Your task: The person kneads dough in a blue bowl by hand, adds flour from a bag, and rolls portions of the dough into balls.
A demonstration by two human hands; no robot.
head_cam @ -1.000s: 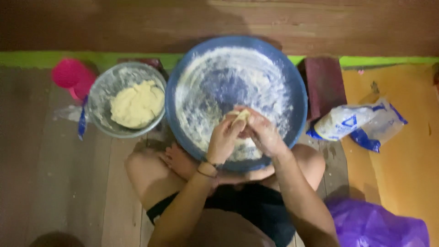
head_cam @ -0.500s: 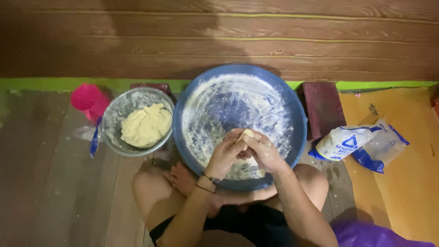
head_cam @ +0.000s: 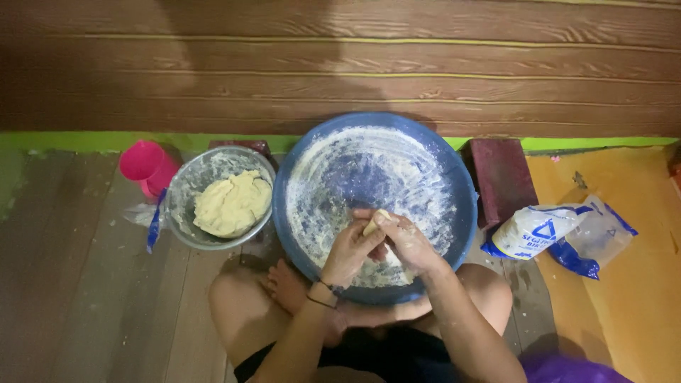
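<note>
Wooden floorboards lie under your floured blue basin [head_cam: 454, 177]. Over its near side, your left hand [head_cam: 349, 250] and right hand [head_cam: 408, 245] meet, fingertips pressed together around a small dough piece [head_cam: 373, 223] poking up between them. More dough fills the metal bowl [head_cam: 186, 186] at left.

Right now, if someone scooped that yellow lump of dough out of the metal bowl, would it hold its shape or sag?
The dough would probably sag a little: its surface shows soft folds and it has slumped against the metal bowl. It may feel sticky, since smears coat the bowl's wall. It looks dense, so likely heavy for its size.
</note>
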